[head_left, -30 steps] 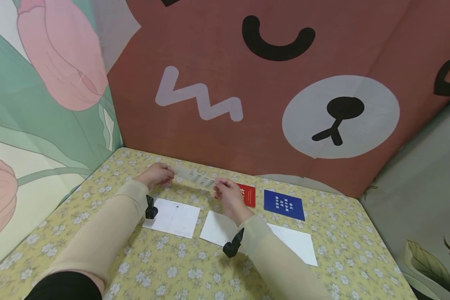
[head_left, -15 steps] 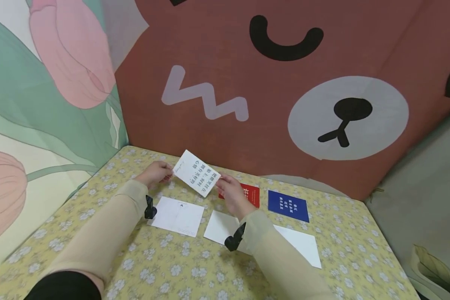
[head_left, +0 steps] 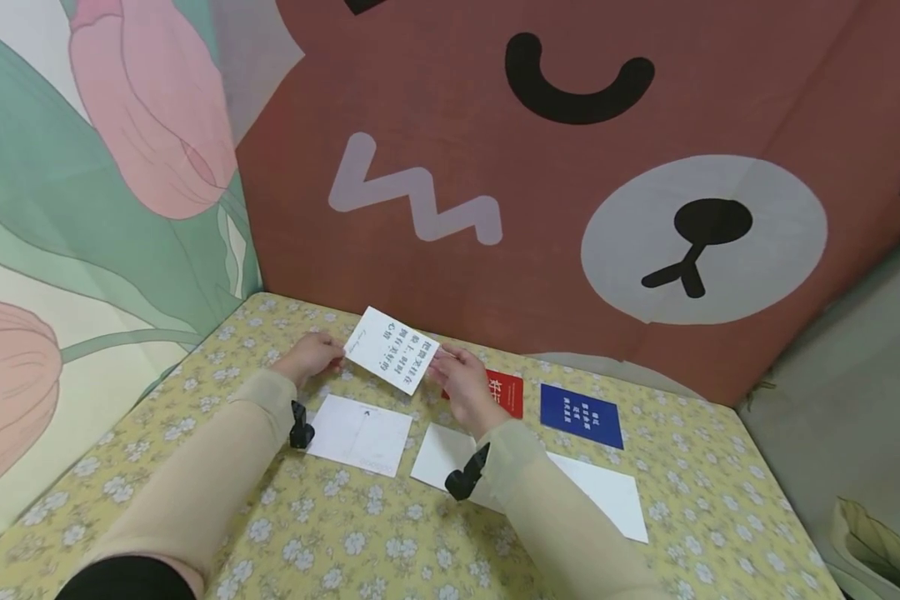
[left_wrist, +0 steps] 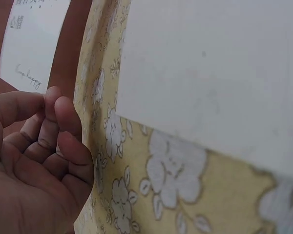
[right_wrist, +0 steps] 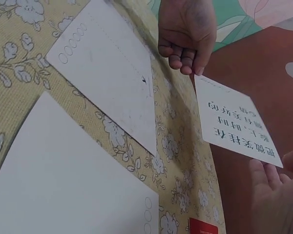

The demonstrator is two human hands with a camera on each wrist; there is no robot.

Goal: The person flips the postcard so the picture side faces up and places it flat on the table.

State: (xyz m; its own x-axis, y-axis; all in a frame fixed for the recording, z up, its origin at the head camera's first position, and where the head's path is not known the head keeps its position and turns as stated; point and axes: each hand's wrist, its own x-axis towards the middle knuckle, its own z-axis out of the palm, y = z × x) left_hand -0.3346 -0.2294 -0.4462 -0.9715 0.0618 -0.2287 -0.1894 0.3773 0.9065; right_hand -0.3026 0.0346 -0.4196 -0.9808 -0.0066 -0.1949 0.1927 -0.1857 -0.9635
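Both hands at work on one card. We see the left hand (head_left: 311, 357) pinching a corner of the lettered white card (head_left: 392, 350) between thumb and forefinger, its other fingers loosely curled. The right hand (head_left: 463, 387) grasps the opposite corner, thumb on one side, fingers on the other. The card hangs between the two hands, raised off the table and tilted, with columns of dark characters showing; at the left hand's end we read a line of script ending in "happy".

Nearer the person, below the left hand, lies a printed white card (head_left: 363, 433), flat, bearing a row of small circles and a little dark mark. White paper (head_left: 438, 454) shows on either side of the right wrist; the sleeve (head_left: 562, 517) covers the middle, so we cannot tell if it is one piece or two. Just behind the right hand, partly hidden by it, is a red card (head_left: 508, 392); farther to that hand's right, a blue card (head_left: 581, 415) with pale characters. Under all of these: a yellow flowered cloth (head_left: 255, 533). Beyond both hands we note a brown cartoon-face backdrop (head_left: 435, 83).
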